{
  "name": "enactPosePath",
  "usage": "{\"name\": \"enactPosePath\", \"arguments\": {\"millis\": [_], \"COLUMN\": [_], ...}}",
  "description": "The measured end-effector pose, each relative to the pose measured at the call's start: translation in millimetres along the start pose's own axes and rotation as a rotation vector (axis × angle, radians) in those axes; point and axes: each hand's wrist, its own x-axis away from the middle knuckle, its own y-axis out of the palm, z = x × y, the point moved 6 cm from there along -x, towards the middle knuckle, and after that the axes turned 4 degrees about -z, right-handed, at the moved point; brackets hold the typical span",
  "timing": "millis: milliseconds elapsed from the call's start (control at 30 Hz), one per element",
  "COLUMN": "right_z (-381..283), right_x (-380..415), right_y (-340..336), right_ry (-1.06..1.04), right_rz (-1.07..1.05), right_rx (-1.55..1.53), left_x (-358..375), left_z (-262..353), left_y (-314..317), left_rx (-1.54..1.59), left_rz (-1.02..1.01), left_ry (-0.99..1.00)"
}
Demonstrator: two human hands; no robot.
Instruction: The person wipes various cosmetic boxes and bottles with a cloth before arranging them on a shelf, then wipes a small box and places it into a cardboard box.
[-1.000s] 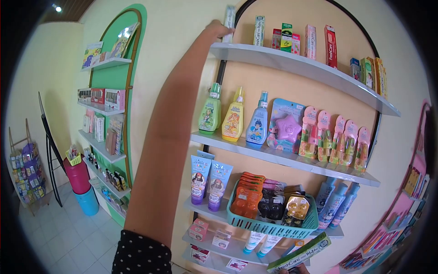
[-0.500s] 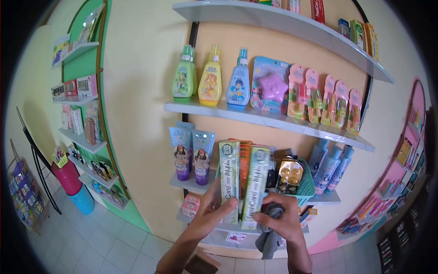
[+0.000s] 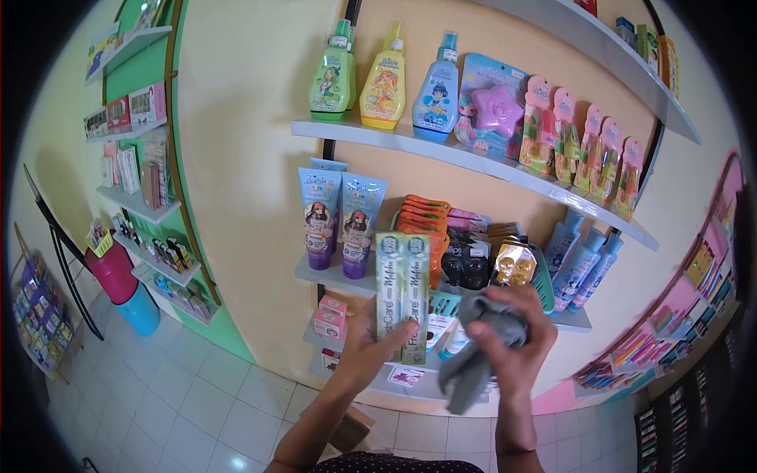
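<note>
Since half a second ago your right hand (image 3: 512, 335) has let go of the toothpaste boxes (image 3: 402, 296) and now bunches a grey cloth (image 3: 473, 347). Your left hand (image 3: 371, 347) grips both boxes upright, before the turquoise basket (image 3: 544, 288).

1. Only one view here, from a camera worn on the head.
2. Looking forward and a little down, toward a cream wall with curved grey shelves (image 3: 473, 162).
3. Very close to the left hand (image 3: 364, 351) and right hand (image 3: 516, 335), both low in the middle of the picture.
4. Wide round lens, so edges bend and corners go black.
5. Far off on the left, green shelves (image 3: 138, 205) and a white tiled floor (image 3: 158, 394).
</note>
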Motion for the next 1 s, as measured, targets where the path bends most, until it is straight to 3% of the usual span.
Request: {"name": "enactPosePath", "arguments": {"millis": [67, 100, 133, 233, 367, 467, 600, 733, 800, 900, 933, 967, 1000], "right_z": [-37, -30, -21, -23, -32, -25, -14, -14, -45, -130, -159, -186, -215], "right_x": [15, 20, 20, 19, 6, 17, 37, 18, -5, -53, -75, -99, -115], "right_y": [28, 43, 46, 49, 34, 39, 45, 16, -11, -27, -24, -13, -2], "right_ry": [-0.476, -0.559, -0.547, -0.791, -0.771, -0.757, -0.788, -0.62, -0.724, -0.609, -0.627, -0.581, -0.908], "right_rz": [-0.08, -0.2, -0.19, -0.082, 0.081, 0.054, -0.073, 0.041, 0.109, 0.309, 0.248, 0.175, 0.389], "right_rx": [0.339, 0.363, 0.372, 0.417, 0.418, 0.417, 0.381, 0.012, -0.004, 0.257, 0.508, 0.504, 0.952], "left_x": [4, 7, 10, 13, 15, 16, 16, 17, 17, 22, 23, 24, 25], "left_z": [-3, -4, -6, -8, -17, -11, -4, -16, -15, -3, -5, 0, 4], "left_y": [7, 11, 10, 12, 18, 17, 12, 11, 11, -2, -11, -16, -18], "left_rx": [-0.136, -0.081, -0.076, -0.356, -0.445, -0.341, -0.393, -0.259, -0.125, 0.064, 0.167, 0.164, 0.164], "left_rz": [-0.014, -0.137, -0.149, -0.095, -0.089, -0.059, -0.06, -0.081, -0.157, -0.057, 0.013, 0.043, 0.041], "left_ry": [0.144, 0.21, 0.2, 0.117, 0.12, 0.064, 0.16, 0.064, -0.075, -0.035, -0.015, 0.044, 0.05]}}
